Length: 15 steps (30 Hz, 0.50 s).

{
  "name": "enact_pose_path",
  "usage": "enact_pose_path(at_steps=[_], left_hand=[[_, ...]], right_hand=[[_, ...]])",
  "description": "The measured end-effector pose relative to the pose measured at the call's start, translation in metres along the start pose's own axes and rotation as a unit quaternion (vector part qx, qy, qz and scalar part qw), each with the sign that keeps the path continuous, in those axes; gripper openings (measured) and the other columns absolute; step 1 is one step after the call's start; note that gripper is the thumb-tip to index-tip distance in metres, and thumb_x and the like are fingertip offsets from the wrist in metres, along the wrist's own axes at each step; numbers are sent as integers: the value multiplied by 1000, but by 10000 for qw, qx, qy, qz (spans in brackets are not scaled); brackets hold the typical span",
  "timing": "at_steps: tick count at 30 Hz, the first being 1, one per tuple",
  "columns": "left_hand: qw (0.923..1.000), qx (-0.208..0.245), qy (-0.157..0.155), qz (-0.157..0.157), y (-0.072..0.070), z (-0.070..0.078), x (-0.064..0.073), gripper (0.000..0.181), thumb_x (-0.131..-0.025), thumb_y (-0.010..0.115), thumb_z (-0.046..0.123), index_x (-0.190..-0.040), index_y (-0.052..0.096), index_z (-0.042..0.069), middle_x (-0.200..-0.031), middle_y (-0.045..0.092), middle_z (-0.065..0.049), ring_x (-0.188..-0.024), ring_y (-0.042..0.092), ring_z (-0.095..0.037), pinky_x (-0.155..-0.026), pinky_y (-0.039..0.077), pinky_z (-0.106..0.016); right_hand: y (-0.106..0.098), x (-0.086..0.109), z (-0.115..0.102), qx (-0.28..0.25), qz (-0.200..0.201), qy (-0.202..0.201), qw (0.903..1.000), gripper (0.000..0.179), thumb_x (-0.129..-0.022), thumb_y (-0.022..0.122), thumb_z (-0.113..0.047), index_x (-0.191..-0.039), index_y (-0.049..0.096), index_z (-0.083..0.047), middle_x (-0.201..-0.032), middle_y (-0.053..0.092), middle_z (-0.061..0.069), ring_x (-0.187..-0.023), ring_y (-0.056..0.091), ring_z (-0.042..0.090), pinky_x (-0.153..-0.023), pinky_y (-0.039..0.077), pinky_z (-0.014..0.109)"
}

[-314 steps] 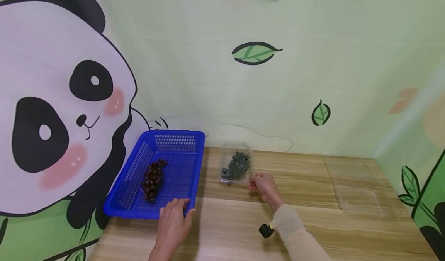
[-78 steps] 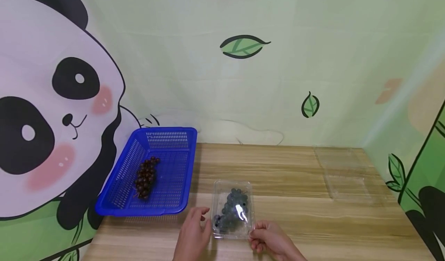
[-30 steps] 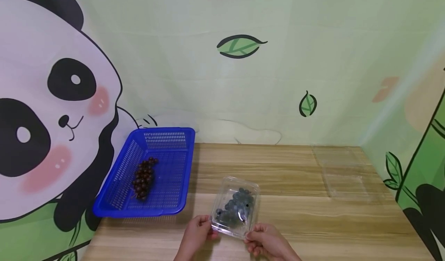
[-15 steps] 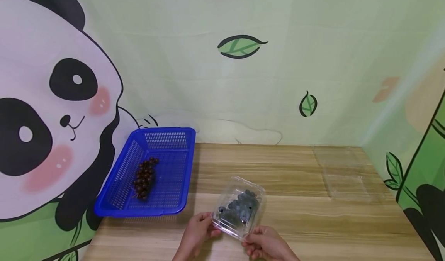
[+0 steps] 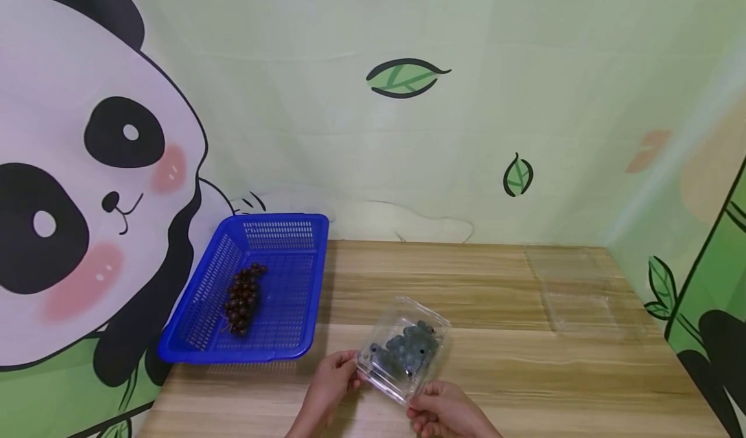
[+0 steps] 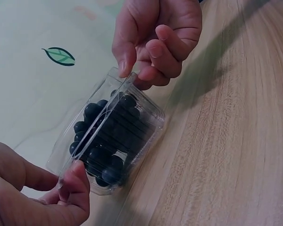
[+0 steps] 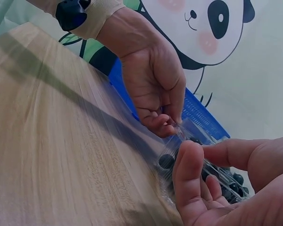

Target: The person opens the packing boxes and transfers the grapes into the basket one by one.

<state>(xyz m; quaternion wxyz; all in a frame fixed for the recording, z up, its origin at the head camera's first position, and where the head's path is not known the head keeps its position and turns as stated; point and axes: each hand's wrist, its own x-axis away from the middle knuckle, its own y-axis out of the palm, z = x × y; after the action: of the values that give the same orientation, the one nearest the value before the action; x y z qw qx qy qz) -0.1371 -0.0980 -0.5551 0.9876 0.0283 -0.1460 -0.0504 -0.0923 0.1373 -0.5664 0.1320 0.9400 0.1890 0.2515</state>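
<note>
A clear plastic fruit box [image 5: 386, 381] with a bunch of dark grapes [image 5: 408, 348] inside is held between both hands, near the front of the table. My left hand [image 5: 332, 381] pinches the rim at its front left corner, thumb against fingers; in the left wrist view the left hand [image 6: 33, 193] is nearest the camera. At the front right corner my right hand [image 5: 449, 409] pinches the same rim, its other fingers curled below. The box sits turned at an angle, and in the left wrist view its front tilts up. Glare on the plastic partly hides the grapes.
A blue perforated basket [image 5: 291, 350] stands on the left, with a bunch of reddish-brown grapes [image 5: 243, 299] in it. Clear plastic boxes [image 5: 577, 295] lie at the back right of the wooden table [image 5: 495, 360]. Behind rises a wall with panda print [image 5: 134, 192].
The box has come from near the wall to the front and has since turned clockwise. My left hand has left the basket's edge and taken hold of the box; the right hand keeps its corner.
</note>
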Motion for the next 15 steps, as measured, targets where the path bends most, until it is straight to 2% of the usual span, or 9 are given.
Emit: enact_pose_path(at_steps=[8, 15], left_hand=[[9998, -174, -17, 37, 0, 1, -4, 28, -105, 48, -3, -123, 54, -24, -88, 63, -9, -73, 58, -10, -61, 48, -17], [9995, -320, 29, 13, -2, 2, -6, 30, -104, 49, -4, -124, 54, -25, -91, 64, -10, -74, 58, -11, -62, 49, -18]], right_hand=[[-5, 3, -5, 193, 3, 25, 9998, 10, -100, 61, -7, -92, 63, -1, -81, 65, 5, -66, 61, 8, -61, 53, 17], [-17, 3, -10, 21, -9, -219, 9998, 10, -101, 57, -7, -94, 63, -2, -84, 66, 5, -69, 62, 9, -62, 54, 20]])
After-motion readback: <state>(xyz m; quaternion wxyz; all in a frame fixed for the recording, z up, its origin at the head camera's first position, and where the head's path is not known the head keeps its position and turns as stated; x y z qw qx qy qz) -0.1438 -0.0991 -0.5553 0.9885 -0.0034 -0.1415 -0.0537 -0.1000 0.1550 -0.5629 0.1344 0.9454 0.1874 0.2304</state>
